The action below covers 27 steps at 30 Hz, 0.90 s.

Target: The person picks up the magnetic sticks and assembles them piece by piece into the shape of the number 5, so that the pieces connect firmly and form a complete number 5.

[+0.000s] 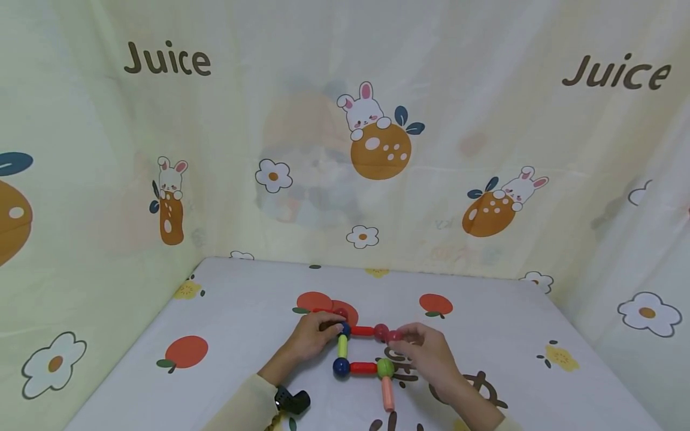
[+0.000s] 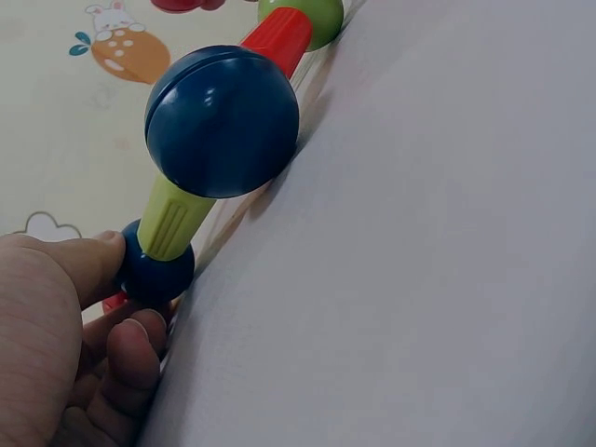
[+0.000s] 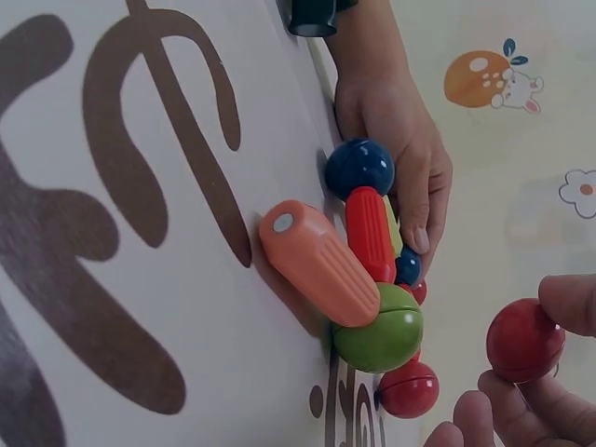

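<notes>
A frame of magnetic rods and balls lies on the table. My left hand point(image 1: 314, 336) pinches its far blue ball point(image 2: 158, 277) between thumb and fingers. From that ball a yellow-green rod point(image 1: 342, 346) runs to the near blue ball point(image 1: 341, 367), and a red rod point(image 1: 362, 330) leads to a red ball point(image 1: 381, 331). Another red rod point(image 1: 363, 368) joins the near blue ball to a green ball point(image 1: 385, 367), which carries a salmon-coloured rod point(image 3: 321, 265). In my right hand point(image 1: 428, 350), thumb and fingertips hold a separate red ball point(image 3: 524, 341), close beside the frame's red ball.
Beyond my left hand, another red ball point(image 1: 341, 312) partly shows. A white cloth point(image 1: 259, 293) printed with fruit and lettering covers the table. Printed curtains point(image 1: 318, 137) stand at the back and both sides. A dark strapped device point(image 1: 292, 400) is on the left wrist.
</notes>
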{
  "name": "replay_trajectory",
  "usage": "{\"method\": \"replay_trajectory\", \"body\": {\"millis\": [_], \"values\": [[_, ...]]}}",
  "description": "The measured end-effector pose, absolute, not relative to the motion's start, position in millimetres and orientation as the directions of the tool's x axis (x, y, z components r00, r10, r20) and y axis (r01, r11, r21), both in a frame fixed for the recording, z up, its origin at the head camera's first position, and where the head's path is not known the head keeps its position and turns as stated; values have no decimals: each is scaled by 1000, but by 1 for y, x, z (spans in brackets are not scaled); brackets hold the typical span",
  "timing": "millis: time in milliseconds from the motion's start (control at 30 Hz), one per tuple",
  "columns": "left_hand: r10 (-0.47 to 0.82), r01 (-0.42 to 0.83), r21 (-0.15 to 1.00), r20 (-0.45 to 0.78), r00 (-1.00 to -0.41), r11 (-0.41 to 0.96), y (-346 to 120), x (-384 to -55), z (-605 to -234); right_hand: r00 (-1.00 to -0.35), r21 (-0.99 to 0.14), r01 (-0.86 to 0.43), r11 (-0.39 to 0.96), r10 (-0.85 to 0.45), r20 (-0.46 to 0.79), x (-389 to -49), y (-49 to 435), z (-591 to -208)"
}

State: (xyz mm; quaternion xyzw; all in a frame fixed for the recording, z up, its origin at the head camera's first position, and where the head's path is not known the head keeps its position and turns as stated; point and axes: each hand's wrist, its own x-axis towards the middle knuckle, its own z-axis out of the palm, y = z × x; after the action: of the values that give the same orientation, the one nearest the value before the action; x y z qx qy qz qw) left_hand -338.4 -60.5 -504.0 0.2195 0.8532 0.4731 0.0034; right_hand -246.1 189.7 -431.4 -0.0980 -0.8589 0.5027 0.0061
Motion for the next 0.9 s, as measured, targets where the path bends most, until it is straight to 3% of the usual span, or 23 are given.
{"method": "replay_trajectory", "body": {"millis": [300, 900], "values": [[381, 375, 806, 203, -902, 459, -61, -338, -504, -982, -886, 169, 432, 153, -113, -242, 191, -434], [380, 374, 805, 202, -903, 461, -61, -340, -504, -982, -863, 189, 469, 91, -166, -226, 194, -438]]}}
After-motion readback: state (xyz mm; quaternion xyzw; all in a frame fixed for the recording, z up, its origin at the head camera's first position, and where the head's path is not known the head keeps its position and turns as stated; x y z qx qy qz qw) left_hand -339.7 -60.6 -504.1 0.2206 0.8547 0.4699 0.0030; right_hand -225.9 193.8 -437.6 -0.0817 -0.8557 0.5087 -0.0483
